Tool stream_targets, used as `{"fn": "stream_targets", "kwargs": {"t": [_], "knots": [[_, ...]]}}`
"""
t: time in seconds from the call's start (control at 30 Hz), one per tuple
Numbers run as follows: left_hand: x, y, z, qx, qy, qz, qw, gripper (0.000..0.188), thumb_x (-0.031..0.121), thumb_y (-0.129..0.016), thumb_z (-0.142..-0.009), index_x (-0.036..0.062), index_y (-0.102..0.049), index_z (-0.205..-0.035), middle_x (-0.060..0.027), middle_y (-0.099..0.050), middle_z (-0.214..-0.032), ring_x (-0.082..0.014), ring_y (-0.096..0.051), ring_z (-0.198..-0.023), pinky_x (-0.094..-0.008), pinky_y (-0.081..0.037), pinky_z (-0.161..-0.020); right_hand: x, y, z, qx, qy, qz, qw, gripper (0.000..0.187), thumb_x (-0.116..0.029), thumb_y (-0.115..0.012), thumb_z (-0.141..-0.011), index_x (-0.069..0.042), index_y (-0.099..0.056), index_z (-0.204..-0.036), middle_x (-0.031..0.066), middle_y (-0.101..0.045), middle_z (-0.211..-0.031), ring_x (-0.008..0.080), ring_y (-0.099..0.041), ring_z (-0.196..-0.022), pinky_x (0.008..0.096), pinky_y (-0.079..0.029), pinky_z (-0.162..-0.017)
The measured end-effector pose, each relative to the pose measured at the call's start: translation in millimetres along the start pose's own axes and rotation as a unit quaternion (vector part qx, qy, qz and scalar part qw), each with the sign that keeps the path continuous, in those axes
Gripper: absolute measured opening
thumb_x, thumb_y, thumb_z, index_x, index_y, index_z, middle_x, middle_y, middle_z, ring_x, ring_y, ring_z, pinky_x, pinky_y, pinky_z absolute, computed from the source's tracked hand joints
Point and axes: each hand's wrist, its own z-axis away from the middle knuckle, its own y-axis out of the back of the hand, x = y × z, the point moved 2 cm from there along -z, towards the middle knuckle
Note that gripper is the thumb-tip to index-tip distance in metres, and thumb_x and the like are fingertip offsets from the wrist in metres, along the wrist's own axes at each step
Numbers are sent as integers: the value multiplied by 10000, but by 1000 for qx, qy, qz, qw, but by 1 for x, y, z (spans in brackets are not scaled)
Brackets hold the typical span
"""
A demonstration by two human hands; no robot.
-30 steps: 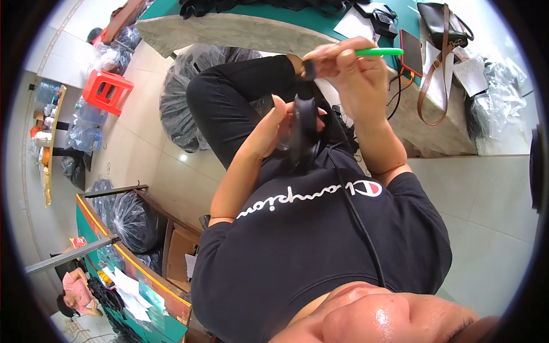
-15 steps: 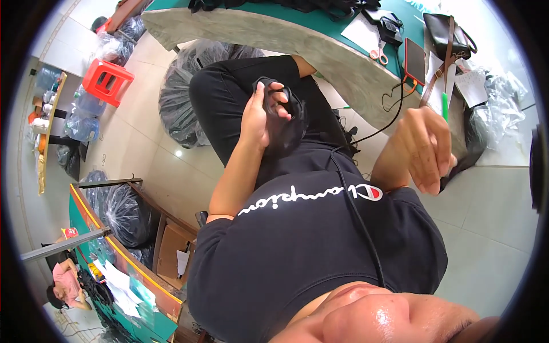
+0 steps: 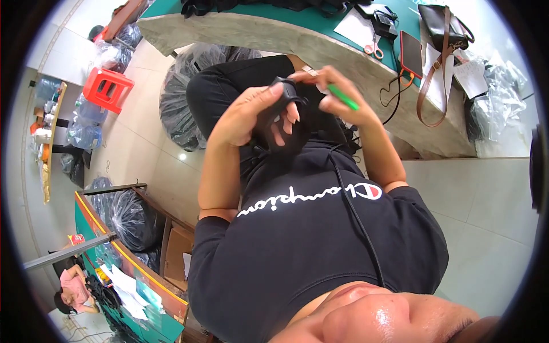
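A piece of black material (image 3: 284,91) with curled edges is held over my lap. My left hand (image 3: 243,117) is closed on it, the thumb on top and some fingers showing through beneath. Coming in from the other side, my right hand (image 3: 346,94) grips a slim tool with a bright green handle (image 3: 343,97). Its fingers reach the far edge of the black material. Something small and pale (image 3: 310,71) shows at that hand's index finger; I cannot make out whether it belongs to the tool. Dark clothing behind hides the material's outline.
Ahead is a green-topped table (image 3: 326,23) with black items, scissors (image 3: 374,50), a phone (image 3: 410,54) on a cable and a brown-strapped bag (image 3: 443,28). Left are a red stool (image 3: 107,90) and bulging plastic bags (image 3: 183,97). A person (image 3: 74,288) sits at another table, far left.
My right hand has swung in from the far right with the green-handled tool and now meets the black material. My left hand has turned and shifted slightly left, still holding the material.
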Motion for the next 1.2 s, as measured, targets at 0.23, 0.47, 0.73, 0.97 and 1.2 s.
{"fn": "stream_targets", "kwargs": {"t": [0.23, 0.47, 0.73, 0.97, 1.2], "knots": [[-71, 90, -39, -114, -102, 334, 930, 942, 755, -270, -831, -76, -552, -1173, -216, -617, -1071, -324, -572, -1073, -418, -415, -967, -17, -16, -34, 200, -27, -154, 967, 407, 35, -687, -768, -131, -321, -705, 6, -507, -831, 76, -421, -737, 200, -364, -691], [-88, 12, -45, -153, -166, 481, 847, 897, 605, -518, -838, -9, -240, -1431, -170, -353, -1447, -324, -341, -1339, -464, -253, -1112, 23, 26, -51, 366, -61, -175, 912, 421, 29, -680, -797, -158, -320, -682, -52, -489, -761, 24, -433, -722, 177, -376, -674], [-61, -12, -32, 114, -246, 251, 929, 606, 325, -595, -896, -1, -355, -1347, -114, -501, -1311, -240, -500, -1210, -376, -406, -1026, -5, 29, -18, 322, -3, 222, 920, 683, -645, -251, -923, -11, -490, -1015, 58, -503, -923, 136, -530, -849, 293, -439, -782], [-59, -18, -19, 68, -267, 346, 897, 470, 238, -518, -948, -7, -396, -1329, -120, -523, -1297, -218, -512, -1198, -337, -421, -1016, 2, 68, 9, 404, 16, 20, 914, 445, -438, -457, -962, -1, -539, -956, 74, -581, -878, 153, -557, -852, 310, -440, -862], [-52, -27, -11, 92, -299, 239, 919, 410, 262, -454, -978, -6, -454, -1287, -129, -554, -1257, -221, -521, -1182, -372, -404, -1021, -46, -26, -1, 113, 14, -17, 993, 97, 9, -640, -840, 58, -611, -919, 147, -652, -834, 196, -639, -757, 248, -520, -671]]}}
